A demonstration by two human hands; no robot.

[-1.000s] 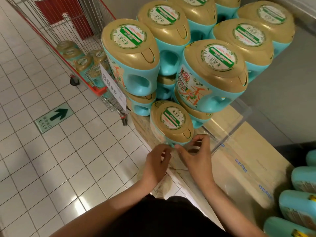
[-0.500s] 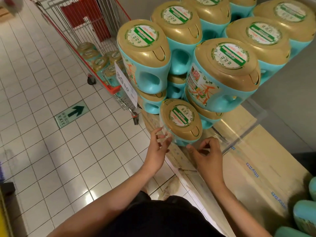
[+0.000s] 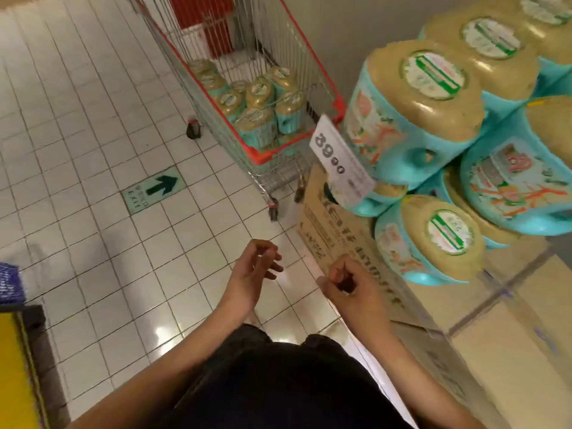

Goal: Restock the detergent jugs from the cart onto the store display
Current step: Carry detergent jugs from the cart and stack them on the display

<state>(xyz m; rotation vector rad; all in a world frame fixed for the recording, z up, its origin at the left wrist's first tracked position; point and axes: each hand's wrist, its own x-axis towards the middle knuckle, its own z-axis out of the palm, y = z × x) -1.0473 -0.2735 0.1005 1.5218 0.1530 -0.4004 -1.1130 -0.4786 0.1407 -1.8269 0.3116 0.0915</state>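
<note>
Teal detergent jugs with gold caps are stacked on the display at the right; the lowest front jug (image 3: 428,239) stands on cardboard boxes (image 3: 346,239). Several more jugs (image 3: 257,100) lie in the red-rimmed shopping cart (image 3: 263,154) at the top centre. My left hand (image 3: 253,270) hovers over the floor tiles with its fingers loosely curled and holds nothing. My right hand (image 3: 346,286) is beside the box front, left of the lowest jug, fingers curled in, with nothing visibly in it. Neither hand touches a jug.
A white price sign (image 3: 339,159) reading 39.90 hangs at the display's front corner. A green exit arrow (image 3: 154,188) marks the white tiled floor. A yellow and black object (image 3: 18,366) and a blue basket edge (image 3: 9,283) sit at the lower left.
Both hands have drawn back from the lowest front jug and now hang free. The view has swung left, bringing the cart and its jugs into fuller sight.
</note>
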